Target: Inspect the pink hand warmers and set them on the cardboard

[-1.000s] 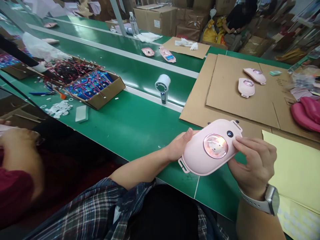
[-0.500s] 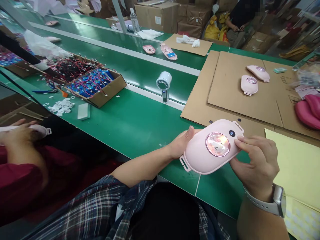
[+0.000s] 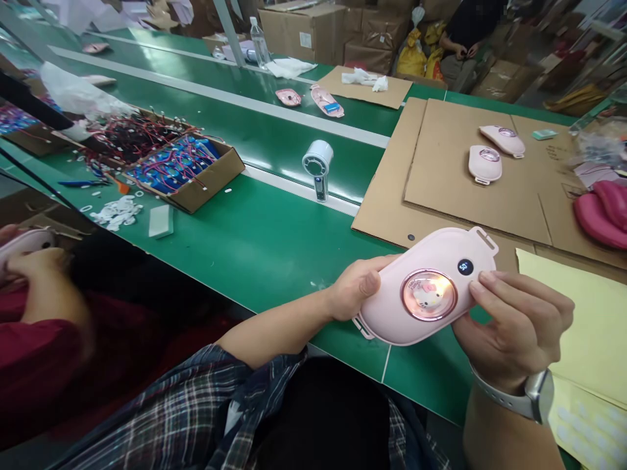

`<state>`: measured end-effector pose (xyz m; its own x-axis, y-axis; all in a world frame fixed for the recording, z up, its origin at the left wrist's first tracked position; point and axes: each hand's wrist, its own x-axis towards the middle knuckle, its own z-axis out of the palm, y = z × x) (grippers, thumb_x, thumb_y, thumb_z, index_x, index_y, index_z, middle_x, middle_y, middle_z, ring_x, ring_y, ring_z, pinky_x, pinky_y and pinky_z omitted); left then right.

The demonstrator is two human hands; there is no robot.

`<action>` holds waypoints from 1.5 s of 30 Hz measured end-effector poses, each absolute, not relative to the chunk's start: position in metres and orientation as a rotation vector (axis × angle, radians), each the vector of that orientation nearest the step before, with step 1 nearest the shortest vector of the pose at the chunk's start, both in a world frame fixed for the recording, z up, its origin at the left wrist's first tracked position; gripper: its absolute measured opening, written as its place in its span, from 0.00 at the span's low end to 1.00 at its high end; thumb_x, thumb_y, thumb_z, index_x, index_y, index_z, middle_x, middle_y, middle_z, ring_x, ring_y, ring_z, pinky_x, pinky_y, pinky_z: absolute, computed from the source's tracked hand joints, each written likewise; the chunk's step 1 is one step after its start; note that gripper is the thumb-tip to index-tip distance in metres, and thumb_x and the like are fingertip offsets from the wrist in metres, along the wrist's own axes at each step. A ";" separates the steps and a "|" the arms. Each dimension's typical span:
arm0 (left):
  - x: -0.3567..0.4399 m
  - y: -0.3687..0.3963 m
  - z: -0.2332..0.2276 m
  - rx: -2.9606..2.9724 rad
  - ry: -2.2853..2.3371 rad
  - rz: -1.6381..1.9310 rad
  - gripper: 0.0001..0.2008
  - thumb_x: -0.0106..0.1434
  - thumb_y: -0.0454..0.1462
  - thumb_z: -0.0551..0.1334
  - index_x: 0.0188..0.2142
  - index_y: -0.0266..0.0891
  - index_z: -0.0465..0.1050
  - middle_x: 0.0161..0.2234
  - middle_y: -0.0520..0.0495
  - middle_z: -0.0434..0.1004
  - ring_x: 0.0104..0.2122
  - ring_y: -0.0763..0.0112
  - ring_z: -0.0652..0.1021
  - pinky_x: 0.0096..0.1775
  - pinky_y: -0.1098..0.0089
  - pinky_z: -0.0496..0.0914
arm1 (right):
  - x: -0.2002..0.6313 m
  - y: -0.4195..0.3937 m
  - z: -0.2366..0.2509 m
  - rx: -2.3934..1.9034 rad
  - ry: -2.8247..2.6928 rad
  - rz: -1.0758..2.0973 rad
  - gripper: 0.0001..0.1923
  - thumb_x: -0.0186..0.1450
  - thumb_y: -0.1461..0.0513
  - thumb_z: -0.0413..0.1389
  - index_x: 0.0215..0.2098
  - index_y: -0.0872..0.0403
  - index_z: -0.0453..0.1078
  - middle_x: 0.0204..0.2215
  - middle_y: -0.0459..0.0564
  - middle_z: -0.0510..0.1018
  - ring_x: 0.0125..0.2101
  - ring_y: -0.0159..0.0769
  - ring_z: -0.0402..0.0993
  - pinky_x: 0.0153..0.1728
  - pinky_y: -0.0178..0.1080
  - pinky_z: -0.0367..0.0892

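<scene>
- A pink oval electronic device [image 3: 425, 287] is held up above the near edge of the green tabletop [image 3: 245, 228], tilted so its face shows (one end points toward the cardboard).
- The left hand [image 3: 357, 287] grips its lower left end, thumb on the rim; the other fingers are hidden beneath.
- The right hand [image 3: 519, 320] has its fingers closed on the opposite end: fingertips touch the face just beside the round black display [image 3: 465, 267], and the thumb is tucked below the edge.
- The display shows lit characters (too small to read surely), and the clear dome [image 3: 430, 295] glows over a cartoon cat face.
- A strap slot sticks out at each end.
- A watch [image 3: 539, 395] is on the right wrist, near yellow paper [image 3: 573, 320].
- Beyond the hands, two similar pink units [image 3: 485, 164] lie on flattened cardboard [image 3: 450, 189].
- A white handheld fan [image 3: 318, 163] stands further left.
- A carton [image 3: 215, 179] holds wired blue battery packs [image 3: 171, 163], with white rings [image 3: 117, 212] near it.
- At far left, a co-worker's hand [image 3: 39, 262] holds another pink unit [image 3: 28, 243] (partly cut off).
</scene>
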<state>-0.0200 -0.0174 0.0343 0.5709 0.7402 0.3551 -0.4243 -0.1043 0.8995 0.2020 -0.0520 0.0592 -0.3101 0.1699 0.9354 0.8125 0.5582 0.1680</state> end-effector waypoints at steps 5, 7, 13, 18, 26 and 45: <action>-0.022 -0.016 0.033 1.419 0.279 1.026 0.43 0.64 0.65 0.48 0.59 0.33 0.70 0.58 0.31 0.72 0.55 0.46 0.75 0.55 0.55 0.68 | 0.202 -0.049 0.059 -0.742 -1.748 -0.892 0.07 0.60 0.69 0.64 0.37 0.56 0.74 0.33 0.49 0.79 0.34 0.42 0.79 0.33 0.40 0.74; -0.022 -0.016 0.032 1.428 0.282 1.030 0.43 0.64 0.65 0.48 0.59 0.33 0.71 0.58 0.31 0.72 0.53 0.47 0.76 0.55 0.55 0.69 | 0.201 -0.049 0.059 -0.738 -1.749 -0.889 0.07 0.60 0.69 0.64 0.36 0.58 0.74 0.33 0.50 0.79 0.35 0.43 0.79 0.33 0.41 0.74; -0.022 -0.015 0.030 1.484 0.270 1.054 0.41 0.65 0.64 0.48 0.60 0.34 0.70 0.58 0.32 0.71 0.52 0.50 0.76 0.56 0.56 0.68 | 0.199 -0.050 0.059 -0.716 -1.740 -0.874 0.08 0.57 0.71 0.66 0.36 0.60 0.75 0.34 0.52 0.79 0.35 0.45 0.79 0.34 0.41 0.74; -0.022 -0.015 0.028 1.490 0.272 1.061 0.43 0.64 0.65 0.50 0.61 0.34 0.69 0.59 0.32 0.71 0.55 0.46 0.74 0.57 0.53 0.67 | 0.199 -0.051 0.059 -0.726 -1.727 -0.870 0.09 0.57 0.71 0.66 0.35 0.60 0.74 0.34 0.52 0.79 0.36 0.45 0.79 0.34 0.40 0.74; -0.021 -0.015 0.028 1.475 0.219 1.076 0.40 0.65 0.63 0.51 0.62 0.38 0.69 0.60 0.34 0.70 0.56 0.46 0.73 0.58 0.54 0.66 | 0.198 -0.051 0.060 -0.740 -1.727 -0.880 0.09 0.58 0.70 0.66 0.37 0.58 0.74 0.34 0.51 0.79 0.36 0.43 0.79 0.34 0.40 0.74; -0.020 -0.014 0.025 1.451 0.278 1.046 0.42 0.63 0.65 0.53 0.61 0.34 0.69 0.58 0.32 0.72 0.59 0.42 0.70 0.58 0.51 0.66 | 0.200 -0.055 0.059 -0.819 -1.757 -0.822 0.12 0.59 0.71 0.63 0.41 0.56 0.74 0.36 0.51 0.79 0.37 0.44 0.79 0.35 0.43 0.76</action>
<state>-0.0205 -0.0145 0.0250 0.5580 0.7133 0.4241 -0.4091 -0.2082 0.8884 0.1997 -0.0547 0.0585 -0.2814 0.1543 0.9471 0.8258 0.5416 0.1571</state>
